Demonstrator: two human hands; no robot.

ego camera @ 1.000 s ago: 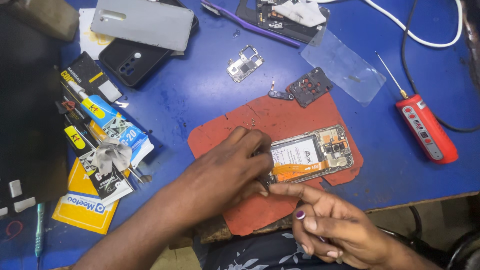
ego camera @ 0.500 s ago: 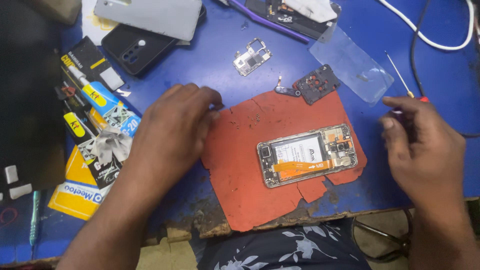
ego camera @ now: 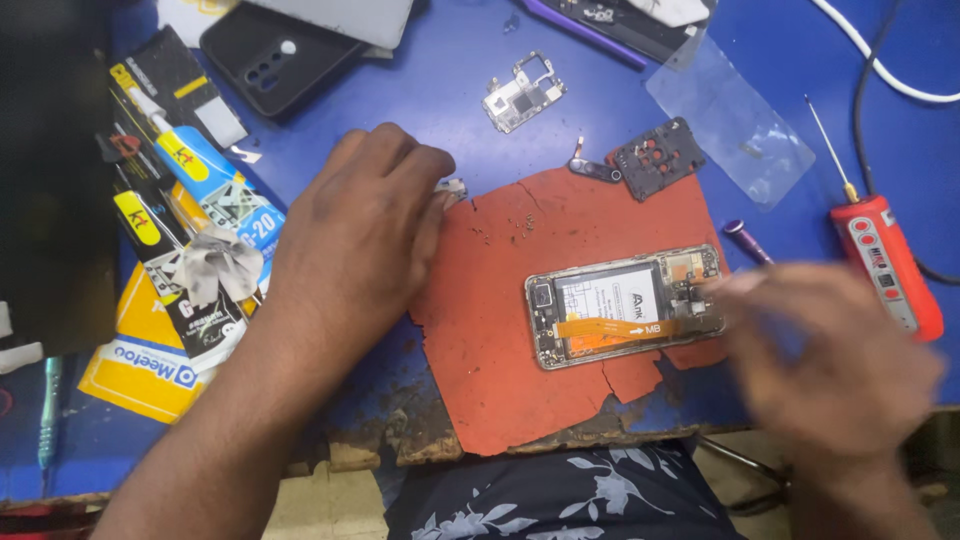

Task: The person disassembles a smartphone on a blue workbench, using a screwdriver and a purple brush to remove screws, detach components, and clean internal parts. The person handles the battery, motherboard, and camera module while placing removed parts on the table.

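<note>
While the blue table (ego camera: 420, 110) is holding a torn red mat (ego camera: 500, 330), the left hand (ego camera: 355, 235) is lying flat beside it, fingers together. The blurry right hand (ego camera: 820, 355) is touching the open phone (ego camera: 625, 305) on the mat; its fingers cannot be made out.

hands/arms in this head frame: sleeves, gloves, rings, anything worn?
Both are bare: no gloves, and no sleeves on the forearms that show. The left hand shows no ring, watch or band. The right hand is motion-blurred, so nothing small on its fingers or wrist can be made out. At the bottom edge is a dark garment with a pale floral print.
</note>
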